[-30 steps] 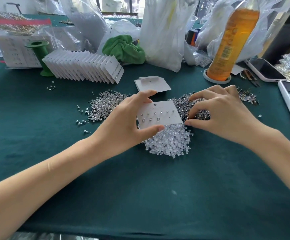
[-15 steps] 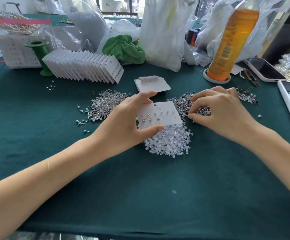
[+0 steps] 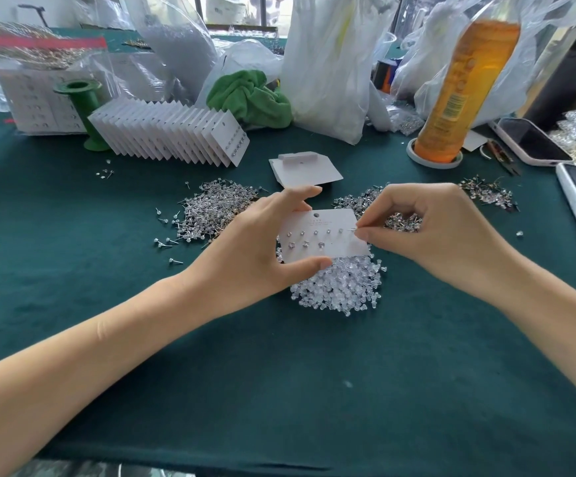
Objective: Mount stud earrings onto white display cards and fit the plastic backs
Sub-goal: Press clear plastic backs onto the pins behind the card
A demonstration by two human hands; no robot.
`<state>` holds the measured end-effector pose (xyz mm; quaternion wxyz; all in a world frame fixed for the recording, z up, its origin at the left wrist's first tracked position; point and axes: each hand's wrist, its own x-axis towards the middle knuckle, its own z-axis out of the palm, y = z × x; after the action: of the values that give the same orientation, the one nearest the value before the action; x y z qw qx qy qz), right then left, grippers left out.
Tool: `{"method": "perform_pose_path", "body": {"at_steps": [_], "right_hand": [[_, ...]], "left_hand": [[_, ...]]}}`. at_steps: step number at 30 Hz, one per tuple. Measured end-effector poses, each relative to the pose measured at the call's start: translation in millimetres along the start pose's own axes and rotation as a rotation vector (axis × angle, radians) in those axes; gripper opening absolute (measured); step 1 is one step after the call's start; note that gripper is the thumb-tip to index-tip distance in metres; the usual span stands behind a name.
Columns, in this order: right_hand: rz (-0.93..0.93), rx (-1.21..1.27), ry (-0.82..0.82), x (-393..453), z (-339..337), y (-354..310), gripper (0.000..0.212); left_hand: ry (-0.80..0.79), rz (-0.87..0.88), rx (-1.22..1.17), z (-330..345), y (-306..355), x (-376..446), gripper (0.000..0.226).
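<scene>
Dark green felt covers the tabletop [image 3: 107, 321], cluttered at the back with plastic bags, a fanned row of finished white cards [image 3: 169, 132] and a tall orange bottle [image 3: 465, 87]. Held just above a heap of clear plastic backs [image 3: 341, 287], a white square display card [image 3: 327, 235] with a punched hang hole sits in the left hand [image 3: 245, 256], thumb curled under its near edge and a finger over its far edge, face tilted up. Two rows of small glinting studs are already seated; the upper row's rightmost hole looks open. The right hand [image 3: 441, 235] pinches a thin metal stud earring [image 3: 354, 229] between thumb and forefinger, the other fingers loosely curled. Its pin appears to lie nearly flat, pointing left toward the card's right edge, with the tip just at that end of the upper row. Judging from this, the pin must tip more steeply to pass through. Loose silvery studs [image 3: 210, 215] lie piled behind both hands.
</scene>
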<state>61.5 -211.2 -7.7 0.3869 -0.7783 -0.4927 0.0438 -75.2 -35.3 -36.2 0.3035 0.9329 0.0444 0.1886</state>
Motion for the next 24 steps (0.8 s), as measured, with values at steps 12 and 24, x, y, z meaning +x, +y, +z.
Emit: {"method": "perform_pose_path", "body": {"at_steps": [12, 24], "right_hand": [[-0.062, -0.03, 0.008, -8, 9, -8, 0.015], [-0.178, -0.063, 0.026, -8, 12, -5, 0.012]], "left_hand": [[-0.019, -0.016, -0.029, -1, 7, -2, 0.075], [-0.04, -0.063, -0.115, 0, 8, -2, 0.073]]}}
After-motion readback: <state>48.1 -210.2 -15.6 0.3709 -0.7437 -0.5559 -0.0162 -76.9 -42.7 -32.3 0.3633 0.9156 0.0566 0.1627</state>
